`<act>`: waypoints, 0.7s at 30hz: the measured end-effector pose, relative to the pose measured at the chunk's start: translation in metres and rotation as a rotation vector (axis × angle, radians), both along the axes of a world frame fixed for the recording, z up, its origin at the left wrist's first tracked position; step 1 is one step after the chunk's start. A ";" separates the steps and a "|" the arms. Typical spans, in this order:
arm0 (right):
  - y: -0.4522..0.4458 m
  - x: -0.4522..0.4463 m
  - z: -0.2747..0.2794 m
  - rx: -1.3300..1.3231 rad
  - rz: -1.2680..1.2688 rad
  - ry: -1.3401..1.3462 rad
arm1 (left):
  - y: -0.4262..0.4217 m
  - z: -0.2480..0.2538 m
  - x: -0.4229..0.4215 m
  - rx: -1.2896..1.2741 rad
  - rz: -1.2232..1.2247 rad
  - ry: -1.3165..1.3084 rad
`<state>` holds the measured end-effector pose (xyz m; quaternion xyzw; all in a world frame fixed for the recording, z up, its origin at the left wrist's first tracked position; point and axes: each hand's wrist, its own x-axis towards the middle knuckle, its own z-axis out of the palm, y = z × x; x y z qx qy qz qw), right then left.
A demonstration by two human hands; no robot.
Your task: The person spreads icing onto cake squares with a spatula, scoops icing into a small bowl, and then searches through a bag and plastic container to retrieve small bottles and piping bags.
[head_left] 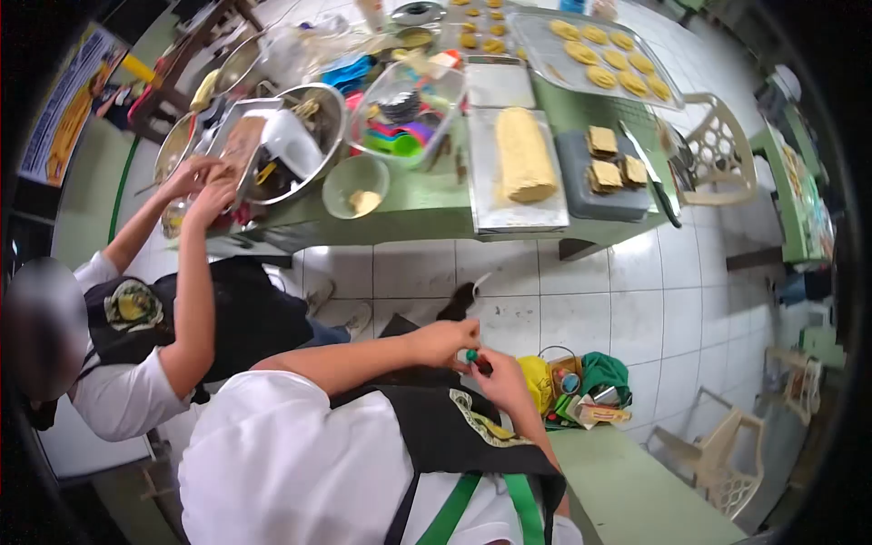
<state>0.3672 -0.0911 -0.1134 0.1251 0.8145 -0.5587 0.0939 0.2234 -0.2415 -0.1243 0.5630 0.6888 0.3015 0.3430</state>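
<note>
In front of my apron, both hands meet over a small green-ended object (471, 355) with something dark beside it. The object is too small to name further. My left hand (443, 344) comes in from the left with its fingers pinched at the green end. Just to its right, my right hand (502, 377) is closed, its curled fingers around the darker part. Both hands are well below the table edge, above the tiled floor and not touching the table.
On the green table (409, 227) are a cream-coloured roll on a tray (520, 218), layered squares on a grey board (581, 207), a knife (670, 204) and bowls. Another person's hands (213, 186) work at a rectangular pan (238, 150). Bags (604, 372) sit to the right.
</note>
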 end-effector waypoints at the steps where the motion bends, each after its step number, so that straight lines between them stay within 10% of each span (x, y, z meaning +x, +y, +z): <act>1: -0.008 -0.012 0.002 -0.021 0.001 0.042 | -0.015 0.003 -0.005 0.029 0.084 0.037; 9: -0.064 -0.132 0.018 0.056 0.192 0.018 | -0.123 0.006 -0.061 -0.023 0.734 -0.167; 16: -0.094 -0.226 0.056 0.087 0.519 0.066 | -0.154 0.044 -0.087 -0.043 0.872 0.155; 21: -0.087 -0.285 0.052 -0.079 0.102 0.186 | -0.178 0.034 -0.105 -0.210 0.927 0.038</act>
